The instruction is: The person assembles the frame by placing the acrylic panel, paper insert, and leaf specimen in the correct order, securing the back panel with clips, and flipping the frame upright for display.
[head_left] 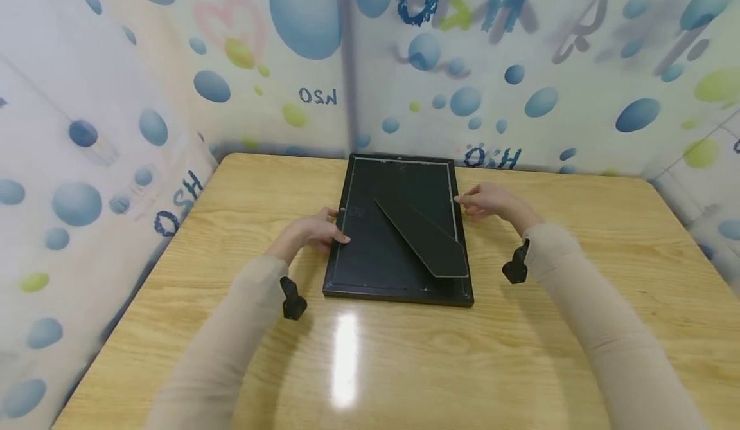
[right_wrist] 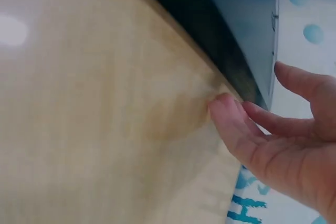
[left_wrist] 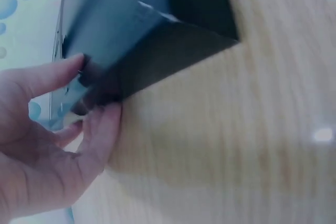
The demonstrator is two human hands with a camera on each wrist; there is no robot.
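Observation:
A black picture frame [head_left: 370, 243] lies back side up on the wooden table, its long sides running away from me. Its flat easel stand [head_left: 424, 237] slants across the backing. My left hand [head_left: 320, 229] holds the left side, thumb over the backing and the other fingers at the side wall. In the left wrist view that hand [left_wrist: 58, 140] has its fingertips low against the frame [left_wrist: 173, 51]. On the right side, farther up, my right hand [head_left: 485, 202] pinches the edge. The right wrist view has its thumb at the upper edge and fingertips low beside the side wall.
The wooden table [head_left: 578, 288] reaches a patterned wall covering [head_left: 405, 83] just behind the frame's far end. Another patterned wall [head_left: 87, 192] borders the left side. A bright light reflection lies on the tabletop nearer to me. Each wrist wears a small black device.

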